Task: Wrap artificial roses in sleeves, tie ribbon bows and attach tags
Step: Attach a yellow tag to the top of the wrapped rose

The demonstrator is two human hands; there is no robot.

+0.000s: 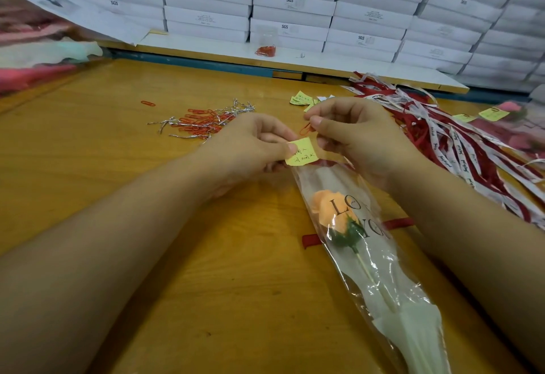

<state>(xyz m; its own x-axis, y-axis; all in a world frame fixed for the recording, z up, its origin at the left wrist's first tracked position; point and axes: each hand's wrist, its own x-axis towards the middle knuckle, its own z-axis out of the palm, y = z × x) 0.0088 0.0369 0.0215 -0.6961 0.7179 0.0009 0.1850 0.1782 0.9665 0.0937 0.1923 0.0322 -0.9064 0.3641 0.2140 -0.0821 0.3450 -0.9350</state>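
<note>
An orange artificial rose with a green stem lies inside a clear printed sleeve on the wooden table, bloom toward the far side. My left hand pinches a yellow handwritten tag against the sleeve's open top edge. Just right of it, my right hand holds a red paper clip between thumb and fingers, right above the tag. A red ribbon lies flat under the sleeve, its ends showing on both sides.
A heap of red paper clips and silver twist ties lies behind my left hand. More yellow tags sit beyond. Red and white ribbons pile up at right. White boxes are stacked along the back. Wrapped pink flowers lie far left.
</note>
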